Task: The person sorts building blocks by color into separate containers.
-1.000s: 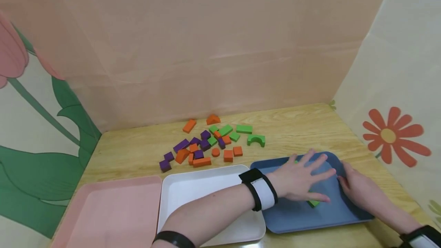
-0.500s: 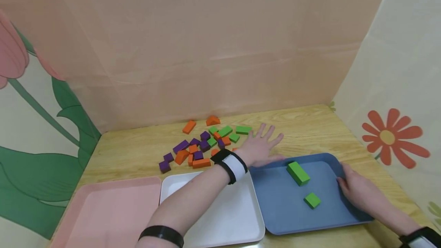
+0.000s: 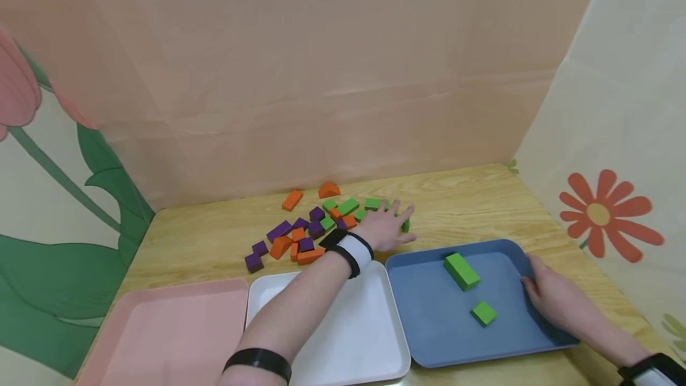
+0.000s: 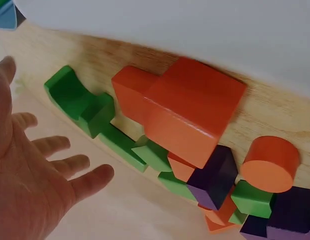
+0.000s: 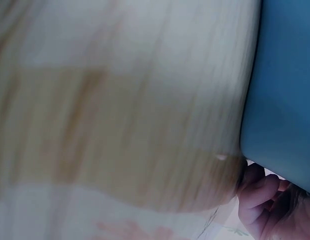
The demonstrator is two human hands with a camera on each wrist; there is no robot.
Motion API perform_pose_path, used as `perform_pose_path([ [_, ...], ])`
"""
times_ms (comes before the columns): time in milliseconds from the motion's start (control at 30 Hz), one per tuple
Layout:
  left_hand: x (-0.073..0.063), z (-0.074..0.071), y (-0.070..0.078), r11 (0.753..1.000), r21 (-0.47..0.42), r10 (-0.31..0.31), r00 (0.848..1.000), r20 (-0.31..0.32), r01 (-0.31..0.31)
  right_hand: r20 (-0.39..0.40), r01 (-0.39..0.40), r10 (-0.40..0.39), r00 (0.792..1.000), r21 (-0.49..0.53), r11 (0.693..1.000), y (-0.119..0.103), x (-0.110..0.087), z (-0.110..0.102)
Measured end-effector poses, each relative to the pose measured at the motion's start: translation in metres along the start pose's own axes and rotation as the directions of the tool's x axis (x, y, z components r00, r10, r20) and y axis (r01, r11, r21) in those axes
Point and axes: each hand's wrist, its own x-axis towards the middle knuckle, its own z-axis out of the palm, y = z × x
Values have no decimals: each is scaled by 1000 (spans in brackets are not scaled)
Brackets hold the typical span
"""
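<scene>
My left hand point(image 3: 382, 231) is spread over the right side of a pile of wooden blocks, fingers extended and holding nothing. Beneath it, mostly covered in the head view, is a green arch block point(image 4: 77, 100); the left wrist view has it apart from the fingers, near two orange blocks point(image 4: 195, 107). My right hand point(image 3: 560, 299) grips the right rim of a blue tray point(image 3: 445, 332), thumb on the inside and fingers out of sight below. Inside that tray lie a long green block point(image 3: 462, 271) and a smaller green block point(image 3: 484, 313).
A white tray point(image 3: 359, 338) stands directly left of the blue one, and a pink tray point(image 3: 177, 332) left of that. Purple, orange and green blocks lie behind them, among them an orange cylinder point(image 4: 271, 162). Paper-covered walls point(image 3: 321, 76) bound the wooden table point(image 3: 455, 195).
My left hand has swung from above the blue tray leftward and away to the block pile, uncovering the two green blocks in the tray. The right hand keeps its hold on the rim.
</scene>
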Motion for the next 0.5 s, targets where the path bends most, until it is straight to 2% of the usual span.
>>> perform_pose_path([
  [233, 6, 6, 3, 999, 28, 36, 999, 21, -36, 2, 20, -20, 1000, 17, 1000, 0, -4, 4],
  [367, 9, 9, 5, 997, 40, 61, 998, -5, -61, 6, 5, -5, 1000, 12, 1000, -2, -4, 2],
  [500, 11, 11, 8, 995, 62, 84, 995, -59, -81, -16, 11, -11, 1000, -5, 1000, -3, -2, -1],
])
